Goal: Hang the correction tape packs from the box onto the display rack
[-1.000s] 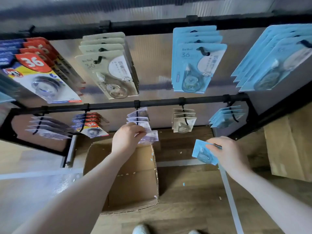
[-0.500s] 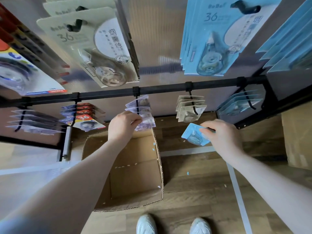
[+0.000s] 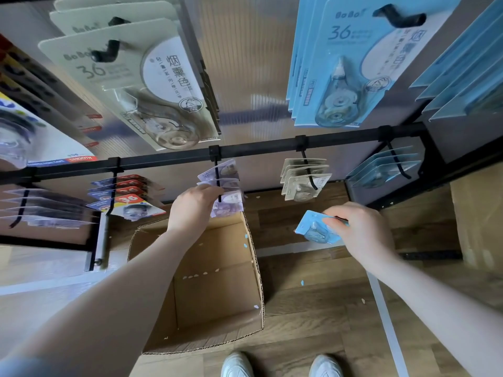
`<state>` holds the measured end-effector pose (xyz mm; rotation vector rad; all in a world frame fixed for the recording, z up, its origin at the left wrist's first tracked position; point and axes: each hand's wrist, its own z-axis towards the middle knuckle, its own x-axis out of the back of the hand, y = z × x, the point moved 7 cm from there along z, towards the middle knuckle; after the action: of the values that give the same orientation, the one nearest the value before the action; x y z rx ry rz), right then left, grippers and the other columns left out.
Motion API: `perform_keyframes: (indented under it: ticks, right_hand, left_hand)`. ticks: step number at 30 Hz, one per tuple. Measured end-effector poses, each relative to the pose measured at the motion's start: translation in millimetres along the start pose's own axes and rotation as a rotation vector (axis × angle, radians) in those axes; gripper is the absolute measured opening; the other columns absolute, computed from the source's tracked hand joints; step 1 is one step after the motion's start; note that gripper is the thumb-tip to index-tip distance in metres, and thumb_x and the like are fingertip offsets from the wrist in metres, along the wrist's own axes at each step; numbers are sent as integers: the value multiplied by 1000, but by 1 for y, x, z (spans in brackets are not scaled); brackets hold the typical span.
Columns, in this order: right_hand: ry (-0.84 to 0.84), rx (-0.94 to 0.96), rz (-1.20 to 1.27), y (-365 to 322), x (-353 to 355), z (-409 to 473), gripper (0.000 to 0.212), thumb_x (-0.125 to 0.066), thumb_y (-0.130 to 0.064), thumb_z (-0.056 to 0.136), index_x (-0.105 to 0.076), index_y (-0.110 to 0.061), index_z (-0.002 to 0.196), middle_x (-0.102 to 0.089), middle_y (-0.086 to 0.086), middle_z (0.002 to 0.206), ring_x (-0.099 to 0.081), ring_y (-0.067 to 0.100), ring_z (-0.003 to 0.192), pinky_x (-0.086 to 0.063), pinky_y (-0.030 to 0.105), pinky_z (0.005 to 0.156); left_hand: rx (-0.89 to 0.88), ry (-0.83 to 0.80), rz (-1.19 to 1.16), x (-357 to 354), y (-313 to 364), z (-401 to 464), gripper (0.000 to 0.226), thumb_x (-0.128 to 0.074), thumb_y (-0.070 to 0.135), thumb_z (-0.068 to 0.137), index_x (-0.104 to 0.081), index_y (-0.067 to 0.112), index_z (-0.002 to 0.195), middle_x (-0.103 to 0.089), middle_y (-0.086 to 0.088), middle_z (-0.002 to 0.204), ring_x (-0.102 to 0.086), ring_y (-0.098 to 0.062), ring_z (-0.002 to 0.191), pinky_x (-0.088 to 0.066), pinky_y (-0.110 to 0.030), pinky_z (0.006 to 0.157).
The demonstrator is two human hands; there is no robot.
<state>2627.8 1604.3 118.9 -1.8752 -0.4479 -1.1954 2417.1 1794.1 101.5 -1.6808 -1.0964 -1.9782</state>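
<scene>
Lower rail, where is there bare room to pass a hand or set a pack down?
Free: the bare rail stretch between the purple packs and beige packs; the wood floor right of the cardboard box. Crowded: the purple hook, where the left hand grips a pack; the right hand holds a blue pack.

The pack in my right hand [image 3: 362,229] is light blue [image 3: 313,227]. The packs by my left hand [image 3: 194,206] are pale purple [image 3: 228,202]. The rack bar [image 3: 258,149] and its hooks are black. Next to the purple ones hang grey-green packs [image 3: 304,183], then more light blue packs [image 3: 381,170]. On the other side are packs with red, yellow and blue and a white "36" [image 3: 128,200]. Up high, a big grey-green pack [image 3: 141,83] and a big light blue pack [image 3: 351,63] have dark "36" marks. The box [image 3: 217,295] is brown cardboard. The floor [image 3: 313,308] is brown wood with a white stripe. My shoes [image 3: 236,365] are white.
</scene>
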Motion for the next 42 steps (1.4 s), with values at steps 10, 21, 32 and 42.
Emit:
perform_keyframes:
  ticks: [10,21,32,42]
  right_hand:
    - [13,-44,-91,12,7,-5,13,-60,-17,89,-73,-18,93,-65,2,89,-56,17,78,-26,19,46]
    - [91,-82,-166,25,62,-16,13,-59,-21,91,-70,-15,94,-66,1,91,-48,11,71,-22,18,46]
    - [20,29,-270,83,116,7,18,-53,-23,93,-65,-13,86,-60,-1,85,-50,17,72,-26,22,48]
    - [-5,148,-281,116,127,29,21,-52,-22,94,-69,-14,103,-64,1,101,-56,18,84,-22,16,49]
  left_hand:
    - [-103,34,147,7,7,2,39,-76,-17,56,-73,6,88,-68,-10,75,-60,-31,57,-42,-27,47]
    - [-79,14,139,28,35,-16,21,-72,9,78,-69,8,99,-68,-10,94,-64,-33,84,-53,-40,65]
    - [88,147,98,20,102,-41,18,-59,17,81,-69,10,94,-66,-8,92,-61,-34,80,-51,-39,64]
    - [46,146,76,-4,167,-45,39,-42,33,85,-70,7,93,-66,-8,88,-63,-31,78,-53,-35,65]
